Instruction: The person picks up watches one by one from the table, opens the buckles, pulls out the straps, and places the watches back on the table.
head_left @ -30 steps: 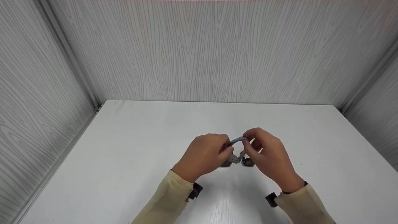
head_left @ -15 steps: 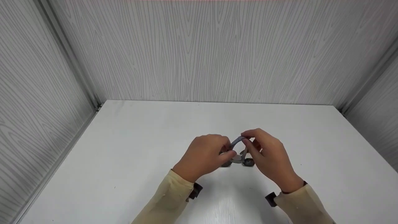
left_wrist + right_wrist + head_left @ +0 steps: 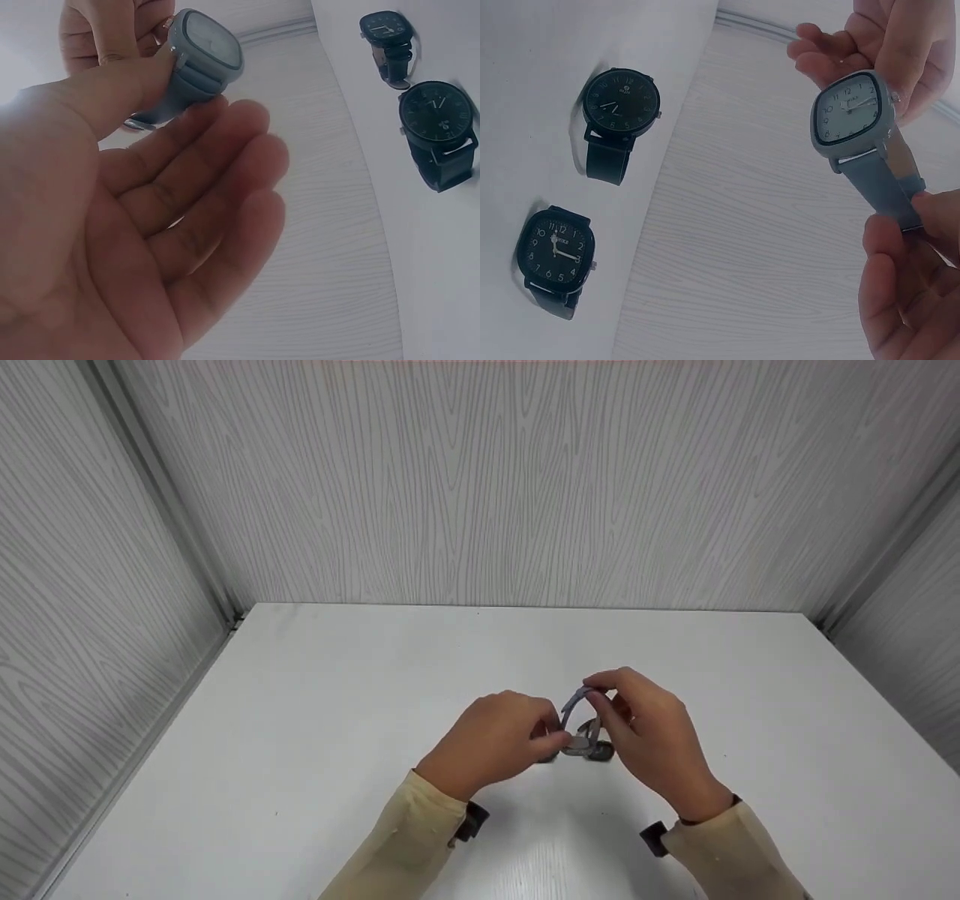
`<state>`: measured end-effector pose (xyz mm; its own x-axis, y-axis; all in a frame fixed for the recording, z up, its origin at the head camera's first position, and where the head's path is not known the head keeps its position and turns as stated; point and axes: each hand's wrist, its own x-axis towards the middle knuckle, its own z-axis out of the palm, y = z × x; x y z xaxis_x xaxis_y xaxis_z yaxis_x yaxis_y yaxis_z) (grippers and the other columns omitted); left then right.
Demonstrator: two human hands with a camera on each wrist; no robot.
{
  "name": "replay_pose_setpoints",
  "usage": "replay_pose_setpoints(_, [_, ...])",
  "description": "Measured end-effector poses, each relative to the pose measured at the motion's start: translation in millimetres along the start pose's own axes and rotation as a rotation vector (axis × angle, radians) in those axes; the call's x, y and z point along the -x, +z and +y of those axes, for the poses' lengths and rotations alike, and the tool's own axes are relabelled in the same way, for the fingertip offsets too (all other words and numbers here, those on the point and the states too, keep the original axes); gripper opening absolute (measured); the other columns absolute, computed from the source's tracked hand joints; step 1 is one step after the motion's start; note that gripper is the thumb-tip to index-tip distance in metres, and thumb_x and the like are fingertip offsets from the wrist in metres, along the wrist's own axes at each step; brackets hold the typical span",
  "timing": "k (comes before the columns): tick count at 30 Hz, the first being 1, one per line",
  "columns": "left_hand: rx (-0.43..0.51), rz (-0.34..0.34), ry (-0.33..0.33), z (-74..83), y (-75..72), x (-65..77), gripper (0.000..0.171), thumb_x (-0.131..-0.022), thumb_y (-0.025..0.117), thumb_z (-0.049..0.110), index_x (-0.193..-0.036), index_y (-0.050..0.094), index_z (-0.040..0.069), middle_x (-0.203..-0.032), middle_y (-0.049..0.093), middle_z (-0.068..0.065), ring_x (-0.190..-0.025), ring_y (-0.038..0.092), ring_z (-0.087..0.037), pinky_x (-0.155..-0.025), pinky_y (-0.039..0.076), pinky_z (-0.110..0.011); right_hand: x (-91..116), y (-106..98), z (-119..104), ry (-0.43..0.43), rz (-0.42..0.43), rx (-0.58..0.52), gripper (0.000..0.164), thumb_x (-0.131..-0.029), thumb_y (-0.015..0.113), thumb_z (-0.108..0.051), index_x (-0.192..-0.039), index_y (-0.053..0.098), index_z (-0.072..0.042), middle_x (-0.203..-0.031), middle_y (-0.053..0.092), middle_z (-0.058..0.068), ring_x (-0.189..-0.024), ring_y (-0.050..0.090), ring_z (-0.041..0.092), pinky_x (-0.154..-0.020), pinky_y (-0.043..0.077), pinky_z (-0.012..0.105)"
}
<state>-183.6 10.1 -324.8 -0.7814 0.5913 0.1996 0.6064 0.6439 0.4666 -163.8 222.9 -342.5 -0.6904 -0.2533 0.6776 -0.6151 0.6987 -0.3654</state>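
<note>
A grey-blue wristwatch (image 3: 577, 745) is held up between my two hands, dial facing up in the head view. My left hand (image 3: 499, 746) pinches it beside the case, thumb on the near side; the left wrist view shows the case (image 3: 206, 45) at the thumb tip. With thumb and forefinger, my right hand (image 3: 652, 735) pinches the strap (image 3: 877, 184), which curves up in a loop. Below them on the white table (image 3: 360, 697) lie a round black watch (image 3: 622, 100) and a rounded-square black watch (image 3: 556, 247), both partly hidden by hands in the head view.
A pale wood-grain panel (image 3: 480, 487) rises behind the table. Side panels stand at the left (image 3: 82, 607) and right (image 3: 915, 645). Each wrist carries a small black camera, such as the left camera (image 3: 471, 820).
The watch case has turned and shifted slightly right, and the strap loop has become narrower and steeper. My left fingers have slid down a little; the right hand keeps its pinch almost in place.
</note>
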Motion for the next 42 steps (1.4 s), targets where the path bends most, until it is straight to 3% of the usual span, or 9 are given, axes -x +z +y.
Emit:
replay_pose_setpoints(4, [0.011, -0.014, -0.019, -0.4, 0.0, -0.1, 0.021, -0.1, 0.067, 0.035, -0.094, 0.075, 0.017, -0.073, 0.066, 0.016, -0.067, 0.056, -0.003, -0.065, 0.048, -0.024, -0.3, -0.1, 0.3, 0.011, -0.001, -0.001, 0.023, -0.094, 0.073, 0.0, -0.114, 0.069, -0.01, -0.086, 0.062, -0.008, -0.062, 0.049, 0.003, -0.053, 0.042, 0.021])
replay_pose_setpoints(9, [-0.044, 0.181, 0.035, -2.4, -0.3, 2.0, 0.024, -0.096, 0.072, 0.04, -0.096, 0.074, 0.016, -0.081, 0.068, 0.008, -0.07, 0.058, -0.005, -0.065, 0.049, -0.025, 0.7, 0.8, -0.8, 0.009, -0.008, -0.031, 0.022, -0.095, 0.072, 0.0, -0.115, 0.069, -0.01, -0.089, 0.063, -0.008, -0.063, 0.052, 0.002, -0.053, 0.044, 0.022])
replay_pose_setpoints(13, [-0.044, 0.318, 0.133, -2.9, 0.8, 2.1, 0.02, -0.095, 0.074, 0.034, -0.096, 0.074, 0.014, -0.081, 0.069, 0.003, -0.069, 0.058, -0.006, -0.063, 0.049, -0.023, 0.5, 2.2, -1.9, -0.016, -0.027, -0.047, 0.022, -0.095, 0.072, -0.001, -0.115, 0.069, -0.011, -0.092, 0.066, -0.008, -0.064, 0.053, 0.001, -0.054, 0.045, 0.021])
replay_pose_setpoints(16, [-0.048, 0.349, 0.175, -2.7, 2.8, 0.7, 0.016, -0.093, 0.075, 0.029, -0.095, 0.074, 0.014, -0.079, 0.069, 0.003, -0.068, 0.059, -0.004, -0.062, 0.048, -0.021, 0.7, 2.1, -1.7, -0.036, -0.031, -0.052, 0.022, -0.095, 0.072, 0.0, -0.115, 0.069, -0.01, -0.094, 0.067, -0.008, -0.064, 0.052, 0.001, -0.054, 0.045, 0.021])
replay_pose_setpoints(20, [-0.069, 0.357, 0.178, -2.4, 4.4, 0.2, 0.009, -0.093, 0.074, 0.022, -0.094, 0.074, 0.013, -0.076, 0.068, 0.005, -0.064, 0.058, -0.003, -0.059, 0.047, -0.019, 0.7, 1.4, -1.6, -0.056, -0.038, -0.058, 0.023, -0.094, 0.072, 0.002, -0.114, 0.069, -0.01, -0.093, 0.067, -0.009, -0.063, 0.05, 0.001, -0.053, 0.043, 0.02])
replay_pose_setpoints(25, [-0.073, 0.421, 0.207, -3.5, 3.7, -0.1, 0.005, -0.09, 0.07, 0.013, -0.085, 0.071, 0.013, -0.071, 0.065, 0.006, -0.059, 0.051, -0.004, -0.053, 0.041, -0.019, 0.0, -0.1, -3.3, -0.042, -0.094, -0.08, 0.023, -0.096, 0.07, 0.0, -0.116, 0.067, -0.01, -0.094, 0.068, -0.005, -0.064, 0.051, 0.004, -0.053, 0.043, 0.022])
replay_pose_setpoints(29, [-0.072, 0.413, 0.203, -4.5, 0.0, 0.2, 0.004, -0.09, 0.07, 0.014, -0.086, 0.071, 0.014, -0.072, 0.065, 0.007, -0.06, 0.052, -0.003, -0.054, 0.041, -0.019, -1.0, -2.8, -4.5, 0.053, -0.164, -0.167, 0.019, -0.099, 0.068, -0.003, -0.115, 0.068, -0.014, -0.094, 0.069, -0.006, -0.065, 0.055, 0.009, -0.055, 0.047, 0.025])
replay_pose_setpoints(33, [-0.079, 0.354, 0.204, -5.8, -2.0, 1.3, 0.004, -0.091, 0.071, 0.015, -0.088, 0.073, 0.015, -0.074, 0.065, 0.008, -0.062, 0.053, -0.002, -0.056, 0.042, -0.019, -1.5, -4.3, -3.3, 0.135, -0.194, -0.229, 0.018, -0.098, 0.066, -0.003, -0.109, 0.072, -0.015, -0.086, 0.07, -0.009, -0.066, 0.061, 0.01, -0.057, 0.052, 0.027])
replay_pose_setpoints(42, [-0.116, 0.28, 0.24, -6.3, 0.0, 2.7, 0.006, -0.092, 0.07, 0.015, -0.087, 0.072, 0.014, -0.072, 0.062, 0.008, -0.063, 0.052, -0.002, -0.058, 0.042, -0.017, -0.6, -7.3, -0.5, 0.117, -0.292, -0.229, 0.019, -0.094, 0.068, 0.0, -0.097, 0.074, -0.018, -0.083, 0.072, -0.012, -0.068, 0.066, 0.004, -0.059, 0.056, 0.027])
